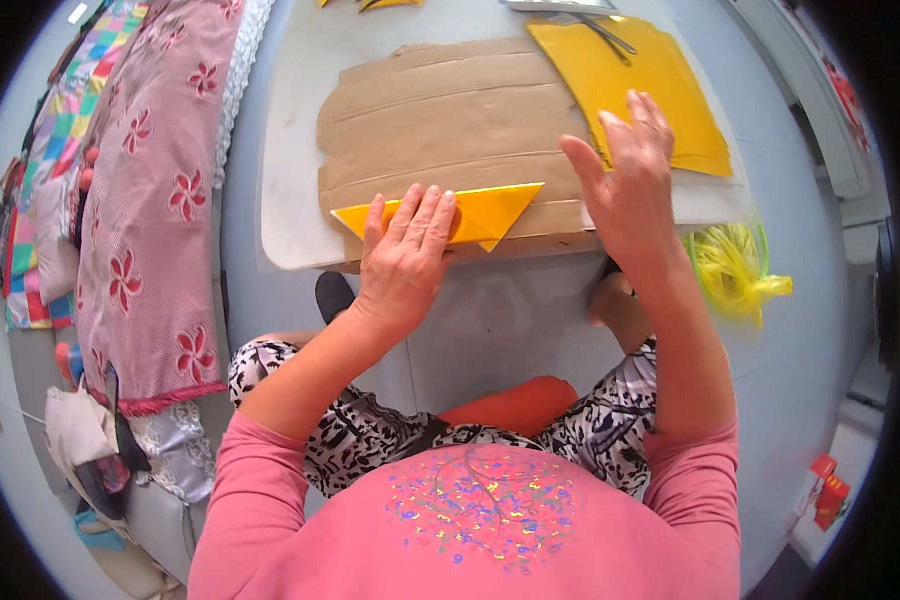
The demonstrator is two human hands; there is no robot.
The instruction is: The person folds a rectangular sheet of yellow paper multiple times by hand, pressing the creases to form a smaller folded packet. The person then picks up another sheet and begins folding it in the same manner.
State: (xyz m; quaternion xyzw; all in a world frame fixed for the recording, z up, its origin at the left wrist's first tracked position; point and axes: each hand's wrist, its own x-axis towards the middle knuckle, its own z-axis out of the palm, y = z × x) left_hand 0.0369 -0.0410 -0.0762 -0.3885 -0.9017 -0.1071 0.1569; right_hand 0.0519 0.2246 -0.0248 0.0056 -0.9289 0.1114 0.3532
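A folded piece of shiny golden-yellow paper (501,211) lies along the near edge of a brown cardboard sheet (450,112). It has a long straight far edge and pointed ends. My left hand (405,259) rests on its left half, palm down with the fingers stretched across it; the thumb is mostly hidden. To the right, my right hand (634,172) is raised with thumb and fingers spread and nothing in it. It appears above the table's right side, beside a stack of flat yellow sheets (667,112).
Dark-handled scissors (607,39) lie on the yellow stack. More folded yellow pieces (390,4) sit at the white table's (289,225) far edge. A yellow plastic bag (731,270) hangs at the right. A sofa with a pink flowered cover (157,187) stands left.
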